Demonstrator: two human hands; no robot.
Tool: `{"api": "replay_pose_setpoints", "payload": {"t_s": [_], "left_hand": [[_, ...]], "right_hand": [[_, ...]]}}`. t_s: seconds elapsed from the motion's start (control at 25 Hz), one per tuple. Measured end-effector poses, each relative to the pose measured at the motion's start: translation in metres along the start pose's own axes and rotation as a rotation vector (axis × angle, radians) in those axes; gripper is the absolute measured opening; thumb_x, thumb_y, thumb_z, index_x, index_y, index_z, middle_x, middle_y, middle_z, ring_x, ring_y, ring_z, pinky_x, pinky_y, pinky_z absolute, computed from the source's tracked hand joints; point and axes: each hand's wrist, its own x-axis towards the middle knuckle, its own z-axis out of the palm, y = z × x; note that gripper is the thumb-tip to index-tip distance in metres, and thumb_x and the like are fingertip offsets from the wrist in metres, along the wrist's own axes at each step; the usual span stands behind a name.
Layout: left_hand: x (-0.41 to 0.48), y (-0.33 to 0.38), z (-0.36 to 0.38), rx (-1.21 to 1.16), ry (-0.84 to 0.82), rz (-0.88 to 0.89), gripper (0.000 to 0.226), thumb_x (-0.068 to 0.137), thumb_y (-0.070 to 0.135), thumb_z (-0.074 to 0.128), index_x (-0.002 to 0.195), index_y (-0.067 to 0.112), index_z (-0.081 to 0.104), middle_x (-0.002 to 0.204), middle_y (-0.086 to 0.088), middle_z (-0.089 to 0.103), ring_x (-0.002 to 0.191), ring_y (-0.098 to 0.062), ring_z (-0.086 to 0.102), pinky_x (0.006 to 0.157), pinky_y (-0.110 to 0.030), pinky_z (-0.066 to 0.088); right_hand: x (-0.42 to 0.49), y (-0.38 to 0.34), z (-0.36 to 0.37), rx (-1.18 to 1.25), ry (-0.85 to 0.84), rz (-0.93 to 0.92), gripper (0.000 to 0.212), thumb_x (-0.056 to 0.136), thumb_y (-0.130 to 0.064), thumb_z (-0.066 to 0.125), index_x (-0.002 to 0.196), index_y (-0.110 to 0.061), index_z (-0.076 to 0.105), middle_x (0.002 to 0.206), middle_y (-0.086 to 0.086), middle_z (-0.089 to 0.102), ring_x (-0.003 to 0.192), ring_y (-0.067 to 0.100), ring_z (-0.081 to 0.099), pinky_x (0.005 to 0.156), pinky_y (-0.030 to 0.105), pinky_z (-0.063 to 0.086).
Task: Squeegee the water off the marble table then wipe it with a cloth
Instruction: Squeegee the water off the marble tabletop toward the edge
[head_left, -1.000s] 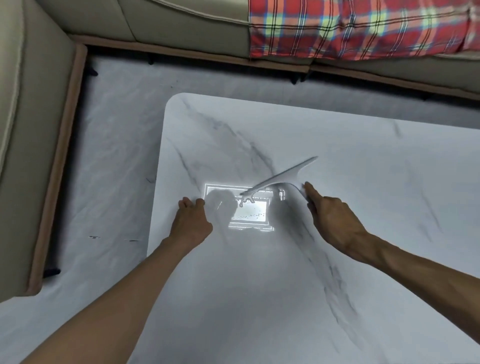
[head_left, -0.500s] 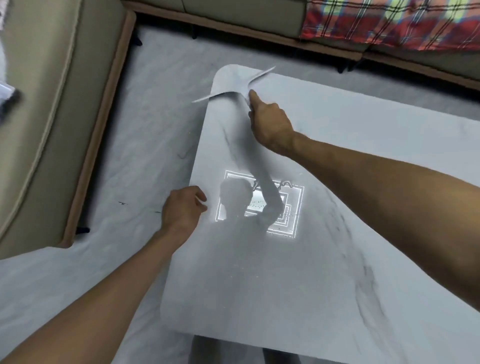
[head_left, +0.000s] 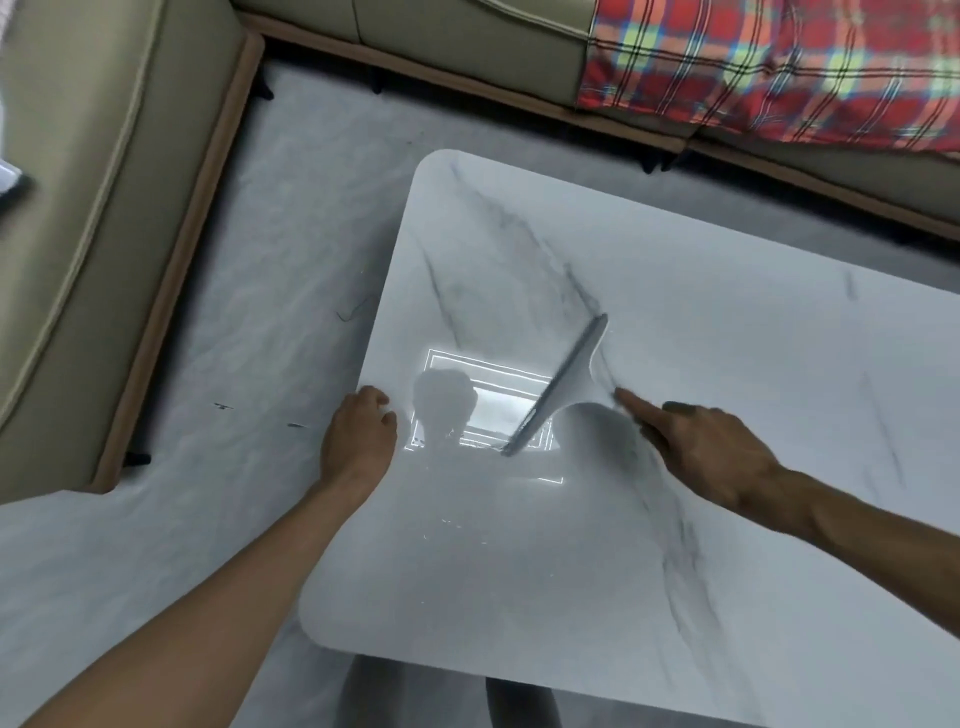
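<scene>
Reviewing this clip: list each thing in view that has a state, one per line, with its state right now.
Squeegee: held by the right hand, blade edge down on the table, angled diagonally.
Right hand: grip shut on the squeegee's handle, index finger extended.
Left hand: curled, resting at the table's left edge, holding nothing.
Marble table: glossy, reflecting a ceiling light; whether water remains cannot be told.
Plaid blanket: draped over the sofa.

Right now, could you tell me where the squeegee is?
The squeegee is on the marble table near its left edge, held by the right hand, right of the left hand.
</scene>
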Motion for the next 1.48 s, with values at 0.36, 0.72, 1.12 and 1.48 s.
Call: {"api": "replay_pose_setpoints", "payload": {"t_s": [0.36,0.72,1.12,1.48], "left_hand": [[-0.031,-0.058,0.022,-0.161,-0.047,-0.344,0.051,0.088,0.014,0.055,0.134,0.001,0.039,0.131,-0.020,0.054,0.114,-0.034,0.056,0.083,-0.030,0.041],[-0.070,-0.083,0.026,-0.212,0.019,-0.339,0.048,0.088,0.011,0.056,0.134,0.004,0.044,0.124,-0.016,0.057,0.107,-0.029,0.056,0.077,-0.025,0.036],[-0.153,-0.151,0.020,-0.427,0.173,-0.316,0.018,0.084,0.002,0.061,0.073,0.011,0.071,0.074,-0.009,0.071,0.066,-0.021,0.066,0.067,-0.024,0.053],[-0.184,-0.192,0.056,-0.329,0.151,-0.309,0.026,0.090,0.008,0.055,0.115,0.010,0.061,0.110,-0.007,0.065,0.098,-0.024,0.061,0.080,-0.026,0.044]], "right_hand": [[0.178,-0.120,-0.054,0.309,0.212,0.030,0.046,0.098,-0.023,0.034,0.143,-0.017,0.028,0.104,0.026,0.060,0.077,0.038,0.047,0.068,0.037,0.034],[0.021,-0.093,0.054,-0.074,-0.040,-0.350,0.074,0.093,-0.017,0.044,0.152,-0.040,0.006,0.103,0.005,0.057,0.077,0.035,0.060,0.059,0.033,0.036],[0.037,-0.182,0.039,0.232,0.150,-0.187,0.050,0.102,-0.029,0.032,0.150,-0.032,0.023,0.106,0.017,0.065,0.093,0.039,0.059,0.075,0.040,0.044],[-0.051,-0.151,0.106,-0.058,-0.015,-0.283,0.054,0.100,-0.032,0.032,0.150,-0.042,0.014,0.097,0.005,0.059,0.075,0.038,0.060,0.068,0.042,0.050]]}}
